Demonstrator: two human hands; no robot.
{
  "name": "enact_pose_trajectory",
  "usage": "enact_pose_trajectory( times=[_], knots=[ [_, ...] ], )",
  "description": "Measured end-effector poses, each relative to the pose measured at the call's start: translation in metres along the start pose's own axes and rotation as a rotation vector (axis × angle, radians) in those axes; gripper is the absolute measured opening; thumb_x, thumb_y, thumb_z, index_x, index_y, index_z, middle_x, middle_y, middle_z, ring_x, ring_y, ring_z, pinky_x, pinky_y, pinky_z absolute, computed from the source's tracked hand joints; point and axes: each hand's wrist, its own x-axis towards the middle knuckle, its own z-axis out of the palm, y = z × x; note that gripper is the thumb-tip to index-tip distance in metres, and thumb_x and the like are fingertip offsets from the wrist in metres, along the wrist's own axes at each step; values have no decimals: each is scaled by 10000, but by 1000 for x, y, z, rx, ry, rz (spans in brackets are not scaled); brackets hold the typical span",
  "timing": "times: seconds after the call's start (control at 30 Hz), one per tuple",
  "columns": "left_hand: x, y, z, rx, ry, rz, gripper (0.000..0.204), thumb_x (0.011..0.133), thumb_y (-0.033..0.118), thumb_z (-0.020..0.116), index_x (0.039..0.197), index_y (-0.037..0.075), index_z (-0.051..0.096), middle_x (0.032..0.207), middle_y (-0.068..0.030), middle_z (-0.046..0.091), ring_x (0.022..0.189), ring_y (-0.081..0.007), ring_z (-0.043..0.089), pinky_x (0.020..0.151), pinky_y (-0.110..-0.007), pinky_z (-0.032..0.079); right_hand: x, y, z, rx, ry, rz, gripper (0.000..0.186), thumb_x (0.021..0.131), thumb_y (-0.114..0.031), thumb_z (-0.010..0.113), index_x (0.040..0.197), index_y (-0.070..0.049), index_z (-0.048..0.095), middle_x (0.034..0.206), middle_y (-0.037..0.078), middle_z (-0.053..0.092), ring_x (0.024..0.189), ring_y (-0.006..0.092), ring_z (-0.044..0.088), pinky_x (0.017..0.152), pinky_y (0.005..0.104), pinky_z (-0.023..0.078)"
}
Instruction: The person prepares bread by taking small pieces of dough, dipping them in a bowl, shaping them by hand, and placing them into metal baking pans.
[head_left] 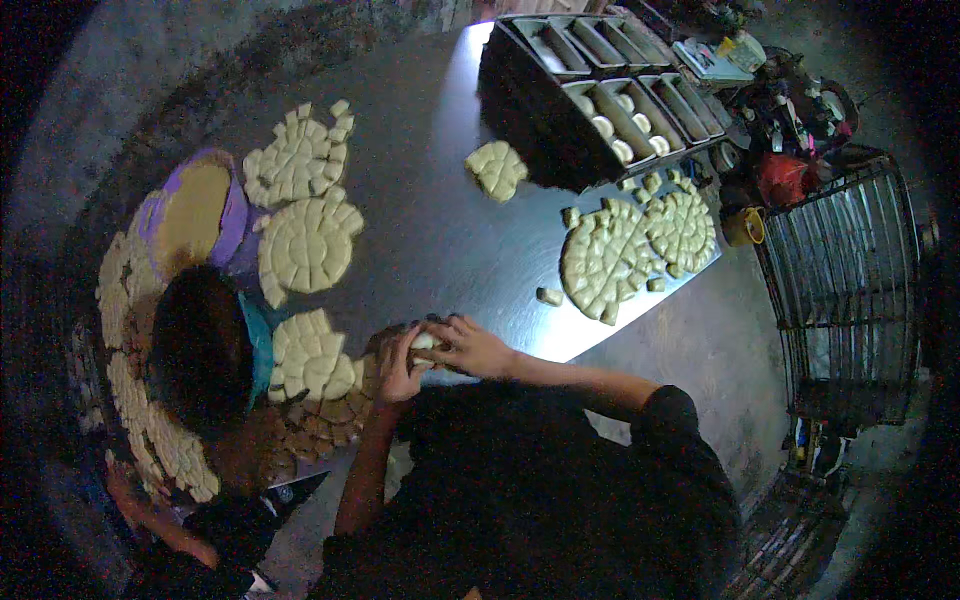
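Observation:
At the near edge of the metal table, a small pale piece of dough [425, 343] sits between my two hands. My left hand [398, 368] closes on it from the left, while my right hand [468, 347] curls its fingers over it from the right. Fingers partly hide the dough. Just left of my hands lies a cut slab of dough [308, 355], with brownish pieces [315, 432] below it. Farther off are more scored dough rounds [305, 245] and a small dough cluster [496, 170].
A co-worker's dark-haired head [200, 345] and forearm [165, 520] are at left, near a purple basin [232, 215]. Dark loaf tins [600, 90], some holding dough balls, stand at the back. Cut dough rounds [610, 258] lie at right; beyond is a metal rack [845, 290].

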Motion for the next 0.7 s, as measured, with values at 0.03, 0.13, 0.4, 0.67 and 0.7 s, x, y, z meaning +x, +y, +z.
enact_pose_trajectory(
  times=[0.03,0.13,0.4,0.67,0.7],
  knots=[
    [5,-10,3,-86,1,-26,683,781,77,758,1401,108,472,1317,-159,529,1222,-345,505,1025,-440,413,5,5,2,-13,-11,7,475,925,-344,594,1388,-273,519,1386,155,475,1261,363,463,1008,457,415],
    [29,-5,-18,-285,-51,-40,448,871,71,673,1302,67,547,1276,-120,576,1118,-254,588,946,-360,466,34,34,-24,564,-344,215,426,990,-379,525,1395,-247,517,1332,140,554,1218,294,532,1009,401,435],
    [80,83,24,-575,128,13,493,1045,426,383,1211,12,595,919,-106,661,736,-148,566,758,-317,488,-43,119,-155,2402,-566,554,715,1000,-607,311,1462,-71,416,1362,62,582,1103,188,632,922,324,519],
    [127,180,113,-296,339,-284,277,1022,209,501,1186,25,627,880,-71,663,735,-128,588,692,-258,471,-152,319,-373,1281,582,749,570,1032,-515,371,1338,-70,552,1258,76,610,1142,183,581,977,342,452],
    [131,186,121,-270,348,-264,250,1007,169,519,1180,27,631,885,-69,665,757,-129,602,698,-259,473,-157,352,-384,916,615,697,583,1039,-515,343,1331,-54,551,1235,109,622,1138,224,590,987,349,443]
  ],
)
